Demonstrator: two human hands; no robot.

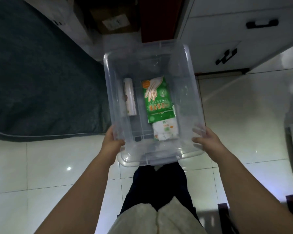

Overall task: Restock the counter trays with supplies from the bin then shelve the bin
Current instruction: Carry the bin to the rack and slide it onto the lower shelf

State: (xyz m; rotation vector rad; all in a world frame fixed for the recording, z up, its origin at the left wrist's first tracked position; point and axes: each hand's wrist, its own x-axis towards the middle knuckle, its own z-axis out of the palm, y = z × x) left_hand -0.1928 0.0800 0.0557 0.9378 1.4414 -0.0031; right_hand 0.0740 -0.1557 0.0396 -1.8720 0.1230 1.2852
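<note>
I hold a clear plastic bin [189, 68] out in front of me above the tiled floor. My left hand [111, 141] grips its near left rim and my right hand [205, 140] grips its near right rim. Inside lie a green packet of disposable gloves [156, 100], a white packet [166, 130] just below it, and a patterned roll [129, 97] along the left wall. No counter trays are in view.
A dark grey mat [41, 78] covers the floor at left. White cabinets with black handles [261, 23] stand at upper right. A cardboard box [112, 19] and a red-brown panel [157, 17] lie ahead beyond the bin.
</note>
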